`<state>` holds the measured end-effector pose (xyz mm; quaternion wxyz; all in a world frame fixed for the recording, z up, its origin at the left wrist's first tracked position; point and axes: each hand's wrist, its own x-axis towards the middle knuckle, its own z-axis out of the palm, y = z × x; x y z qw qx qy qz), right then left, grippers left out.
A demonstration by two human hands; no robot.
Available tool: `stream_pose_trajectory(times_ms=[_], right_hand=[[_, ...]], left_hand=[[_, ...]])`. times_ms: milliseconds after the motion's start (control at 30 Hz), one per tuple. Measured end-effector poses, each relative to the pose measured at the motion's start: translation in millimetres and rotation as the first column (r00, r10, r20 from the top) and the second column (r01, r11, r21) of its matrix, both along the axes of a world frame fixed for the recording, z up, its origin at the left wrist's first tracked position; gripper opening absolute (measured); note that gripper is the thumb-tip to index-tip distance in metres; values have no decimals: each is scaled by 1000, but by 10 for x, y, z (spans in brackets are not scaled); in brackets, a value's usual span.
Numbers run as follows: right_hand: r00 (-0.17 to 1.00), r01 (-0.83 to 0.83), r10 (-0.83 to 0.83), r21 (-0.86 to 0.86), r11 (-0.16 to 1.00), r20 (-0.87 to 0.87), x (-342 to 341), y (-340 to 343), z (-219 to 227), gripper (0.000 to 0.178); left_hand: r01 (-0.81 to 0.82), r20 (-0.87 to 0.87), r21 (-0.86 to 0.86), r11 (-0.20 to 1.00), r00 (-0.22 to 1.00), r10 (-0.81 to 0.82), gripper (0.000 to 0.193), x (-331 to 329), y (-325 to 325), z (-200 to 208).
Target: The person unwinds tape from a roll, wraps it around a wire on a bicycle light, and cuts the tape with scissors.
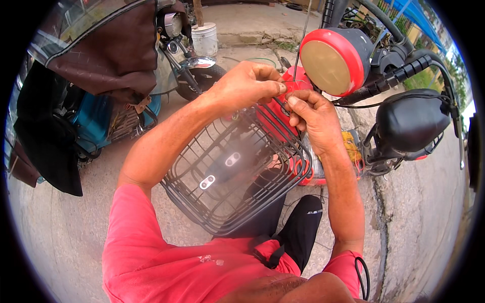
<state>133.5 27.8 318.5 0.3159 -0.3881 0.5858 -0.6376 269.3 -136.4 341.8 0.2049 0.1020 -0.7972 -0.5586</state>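
Wire [299, 81] (thin) between left hand [252, 85] and right hand [317, 120].

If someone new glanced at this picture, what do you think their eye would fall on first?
Probably the large, round, red-rimmed lamp, right of centre near the top. Beside it, the left hand and right hand are close together at the fingertips, near the far end of a dark wire basket in the middle of the view.

Cracked grey concrete ground [414, 217] carries a white bucket [204, 41] and a black front wheel [203, 80].
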Motion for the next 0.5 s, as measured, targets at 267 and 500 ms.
stream_pose_trajectory(times_ms=[267,500], right_hand=[[996,-27,26,9,1000,80,-24,-5,43,23],[996,-50,46,41,998,74,-52,-14,65,21]], left_hand=[[13,-14,22,1000,1000,-13,23,-14,-29,-19],[-8,-38,70,997,999,11,29,20,-1,22]])
